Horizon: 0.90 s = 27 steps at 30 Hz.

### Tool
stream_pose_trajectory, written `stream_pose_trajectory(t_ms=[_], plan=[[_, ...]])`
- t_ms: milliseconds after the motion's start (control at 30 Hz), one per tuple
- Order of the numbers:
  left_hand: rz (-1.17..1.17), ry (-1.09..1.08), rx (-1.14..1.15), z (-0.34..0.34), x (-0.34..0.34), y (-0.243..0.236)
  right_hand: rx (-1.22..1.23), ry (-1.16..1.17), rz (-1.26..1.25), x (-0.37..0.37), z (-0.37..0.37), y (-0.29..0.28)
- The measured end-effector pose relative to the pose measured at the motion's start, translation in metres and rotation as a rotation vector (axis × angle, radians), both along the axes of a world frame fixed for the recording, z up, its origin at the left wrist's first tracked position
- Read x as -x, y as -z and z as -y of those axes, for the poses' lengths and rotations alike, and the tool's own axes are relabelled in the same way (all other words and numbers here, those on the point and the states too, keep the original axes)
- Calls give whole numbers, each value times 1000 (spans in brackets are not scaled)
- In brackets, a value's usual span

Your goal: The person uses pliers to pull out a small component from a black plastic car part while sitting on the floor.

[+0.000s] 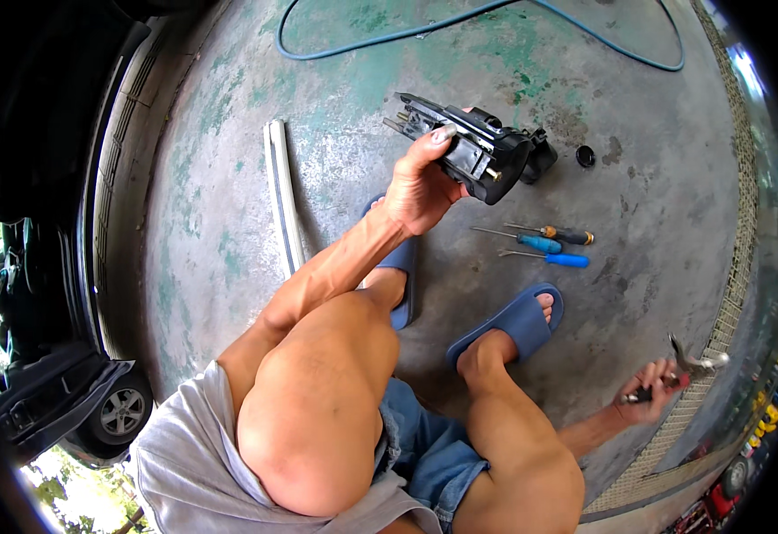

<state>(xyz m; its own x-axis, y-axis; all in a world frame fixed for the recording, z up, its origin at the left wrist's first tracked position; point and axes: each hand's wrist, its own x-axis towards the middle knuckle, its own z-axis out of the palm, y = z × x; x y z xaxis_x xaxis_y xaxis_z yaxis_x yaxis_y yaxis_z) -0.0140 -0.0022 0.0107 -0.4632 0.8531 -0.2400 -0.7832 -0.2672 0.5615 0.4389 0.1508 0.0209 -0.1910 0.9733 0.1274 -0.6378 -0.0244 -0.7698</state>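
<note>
My left hand (424,191) is raised in front of me, its thumb and fingers closed round a black plastic assembly (478,147). Metal pins stick out of the assembly's left end, and a brass-coloured fitting shows low on its right side. Behind its right end is another black piece (540,157); whether the two are joined I cannot tell. Out at the lower right, my right hand (647,392) is wrapped round the dark and red handle of what looks like a claw hammer (697,363), its metal head pointing away from my legs.
Several screwdrivers lie together on the concrete floor, including a bright blue one (567,260) and a black-and-orange one (574,236). A round black cap (585,157) sits beyond them. A pale strip (282,196) lies leftward, a blue hose (353,52) curves across the far side, and a drain grate (734,276) runs along the right.
</note>
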Motion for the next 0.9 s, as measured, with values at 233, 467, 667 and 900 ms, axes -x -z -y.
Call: stream_pose_trajectory(t_ms=[233,467,667,900], plan=[[-44,16,-27,-5,-5,2,-260,-462,-451,47,-4,-50],[-137,24,19,-9,-2,7,565,-879,-261,143,38,6],[-235,-86,9,1,8,-2,661,-908,-332,178,44,3],[-256,-215,1,1,10,-12,436,-976,-533,206,56,-24]])
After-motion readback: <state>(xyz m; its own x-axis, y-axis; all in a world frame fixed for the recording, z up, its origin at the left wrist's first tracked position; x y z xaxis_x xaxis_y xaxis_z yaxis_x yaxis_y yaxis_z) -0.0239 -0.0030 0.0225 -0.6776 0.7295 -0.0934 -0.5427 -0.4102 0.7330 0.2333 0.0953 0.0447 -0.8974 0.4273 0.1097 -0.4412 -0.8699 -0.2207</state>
